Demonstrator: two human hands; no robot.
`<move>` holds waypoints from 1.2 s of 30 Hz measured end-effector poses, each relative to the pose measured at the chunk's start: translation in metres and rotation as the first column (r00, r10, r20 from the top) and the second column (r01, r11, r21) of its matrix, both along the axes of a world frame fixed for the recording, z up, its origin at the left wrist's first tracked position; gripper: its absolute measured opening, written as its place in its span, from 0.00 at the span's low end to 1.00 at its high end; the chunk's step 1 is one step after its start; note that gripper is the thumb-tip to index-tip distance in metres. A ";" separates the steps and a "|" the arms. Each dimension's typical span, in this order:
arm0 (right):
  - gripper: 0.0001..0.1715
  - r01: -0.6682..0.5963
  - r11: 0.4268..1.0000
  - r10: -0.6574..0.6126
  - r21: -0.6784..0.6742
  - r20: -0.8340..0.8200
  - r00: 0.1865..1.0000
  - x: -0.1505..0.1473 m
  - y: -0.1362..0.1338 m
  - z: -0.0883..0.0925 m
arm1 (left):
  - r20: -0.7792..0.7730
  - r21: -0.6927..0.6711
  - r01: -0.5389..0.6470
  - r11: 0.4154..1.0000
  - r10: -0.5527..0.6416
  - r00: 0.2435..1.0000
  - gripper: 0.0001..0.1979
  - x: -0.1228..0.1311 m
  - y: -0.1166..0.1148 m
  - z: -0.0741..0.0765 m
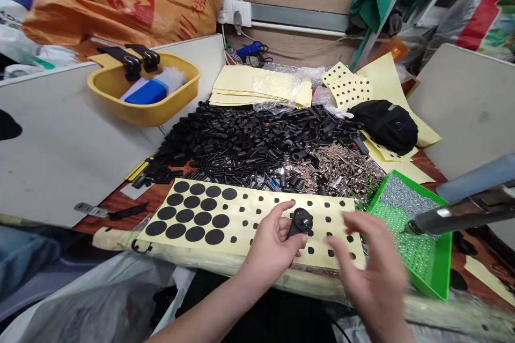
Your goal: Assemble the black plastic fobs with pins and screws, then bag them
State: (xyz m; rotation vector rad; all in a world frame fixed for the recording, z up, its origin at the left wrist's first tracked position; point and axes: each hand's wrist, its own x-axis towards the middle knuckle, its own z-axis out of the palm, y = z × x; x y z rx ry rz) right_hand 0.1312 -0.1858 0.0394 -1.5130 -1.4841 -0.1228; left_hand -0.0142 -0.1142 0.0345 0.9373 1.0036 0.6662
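Observation:
My left hand (pixel 273 238) grips a black round plastic part (pixel 301 221), its ribbed end tilted up; what it belongs to I cannot tell. Blurred by motion, my right hand (pixel 372 268) hangs to the right of it, thumb and fingers apart and nothing visible between them. Beneath both hands lies a pale yellow sheet (pixel 237 246) with large black discs on its left and small black pads across the rest. A green tray (pixel 444 273) holding many small silvery screws (pixel 406 195) stands beside my right hand, with a power screwdriver (pixel 450 217) pointing into it.
Behind the sheet spreads a heap of black plastic parts (pixel 241 139), with metal pieces (pixel 341 169) at its right. A yellow bin (pixel 145 112) hangs on the left panel (pixel 48 155). Stacked yellow sheets (pixel 237 86) and a black pouch (pixel 386 128) lie farther back.

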 end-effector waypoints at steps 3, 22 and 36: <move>0.16 -0.127 0.979 0.118 -0.157 -0.062 0.991 -0.023 0.018 -0.009 | -0.017 0.143 0.065 0.988 -0.064 0.998 0.30 0.000 -0.004 -0.005; 0.13 -0.248 0.954 0.255 -0.169 0.022 0.967 -0.004 0.026 -0.014 | -0.749 0.351 0.499 0.792 -0.083 0.657 0.30 0.002 -0.015 0.008; 0.15 -0.377 0.877 0.430 -0.298 0.135 0.893 0.012 0.021 -0.010 | -0.673 0.379 0.524 0.763 -0.161 0.722 0.34 -0.001 -0.017 -0.001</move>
